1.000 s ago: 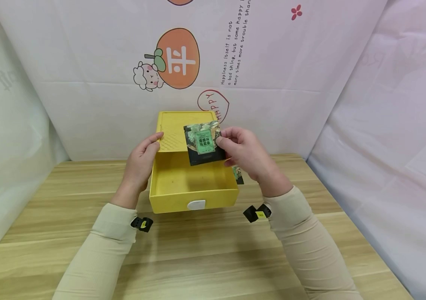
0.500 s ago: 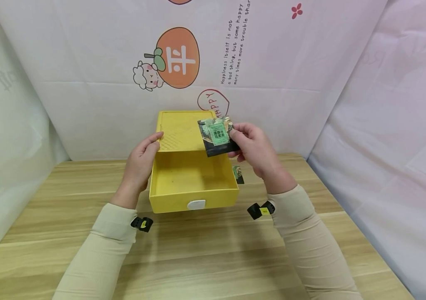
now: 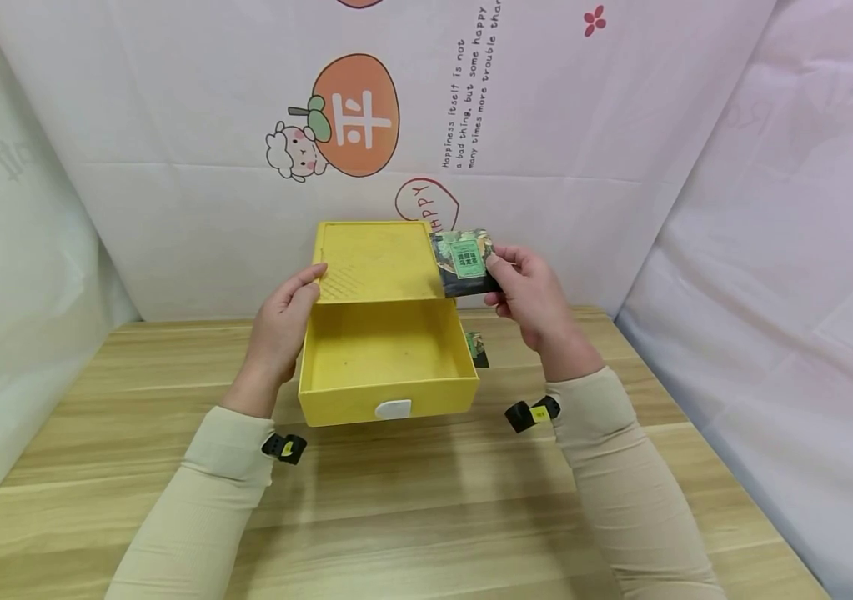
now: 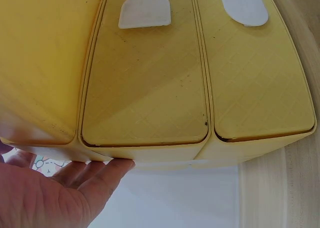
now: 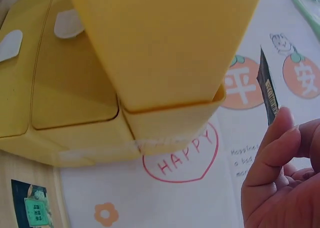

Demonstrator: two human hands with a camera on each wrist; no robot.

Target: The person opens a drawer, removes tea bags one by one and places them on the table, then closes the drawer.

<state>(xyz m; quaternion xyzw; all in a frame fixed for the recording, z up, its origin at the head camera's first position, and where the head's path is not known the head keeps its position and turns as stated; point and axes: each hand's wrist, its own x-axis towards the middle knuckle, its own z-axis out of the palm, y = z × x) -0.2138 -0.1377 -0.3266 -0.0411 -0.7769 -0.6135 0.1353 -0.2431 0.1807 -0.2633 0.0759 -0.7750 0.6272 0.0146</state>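
Observation:
A yellow set of drawers (image 3: 373, 260) stands upright on the table, with its top drawer (image 3: 388, 406) pulled out. Nothing lies inside that drawer. My left hand (image 3: 286, 323) rests along the unit's left side, its fingers fairly straight against the wall near the top. Between thumb and fingers of my right hand (image 3: 529, 292), a dark square tea bag sachet (image 3: 465, 260) with a green label is pinched. It is up at the height of the unit's top, overlapping its right edge in the head view. In the right wrist view the sachet (image 5: 268, 90) appears nearly edge-on.
Another tea bag sachet (image 3: 477, 350) lies on the wooden table (image 3: 381, 508), right of the drawers and partly hidden by them. Two shut drawers (image 4: 147, 78) with white tabs sit below the pulled-out one. A printed white cloth (image 3: 546, 108) hangs close behind the unit.
My right hand has moved right with the sachet, from over the pulled-out drawer to the unit's right edge. My left hand and the drawers stay where they were.

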